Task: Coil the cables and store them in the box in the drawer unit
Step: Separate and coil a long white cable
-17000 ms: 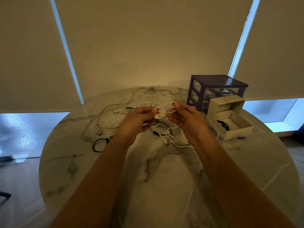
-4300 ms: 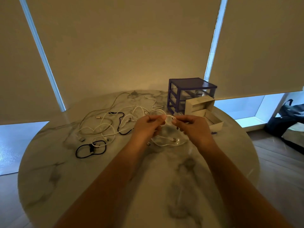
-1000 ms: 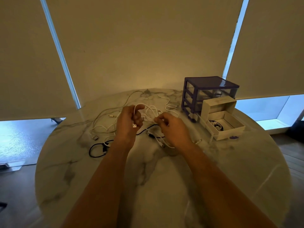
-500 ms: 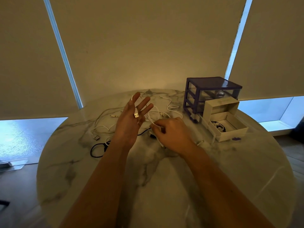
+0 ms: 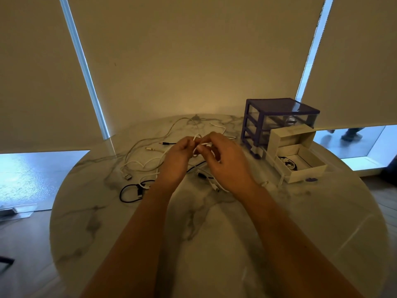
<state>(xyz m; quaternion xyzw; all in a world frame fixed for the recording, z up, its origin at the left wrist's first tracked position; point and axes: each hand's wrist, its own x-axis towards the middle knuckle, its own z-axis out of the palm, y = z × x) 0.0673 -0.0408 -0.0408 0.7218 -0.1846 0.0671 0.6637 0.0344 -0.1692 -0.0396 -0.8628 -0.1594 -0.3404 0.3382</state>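
1. A round marble table (image 5: 214, 244) fills the lower view, with closed roller blinds (image 5: 193, 50) behind it.
2. A purple drawer unit (image 5: 277, 123) stands at the table's far right; just in front of it lies an open white box (image 5: 300, 160), with coiled cable in its tray.
3. The left hand (image 5: 177, 160) and the right hand (image 5: 225, 162) are raised together above the table's middle, fingertips close to each other.
4. Both hands pinch the white cable (image 5: 198, 145), which loops between their curled fingers and trails down under the right hand.
5. Loose white cables (image 5: 137, 164) sprawl on the table to the left of the hands.
6. A small black cable (image 5: 129, 192) lies coiled near the table's left edge, apart from the hands.
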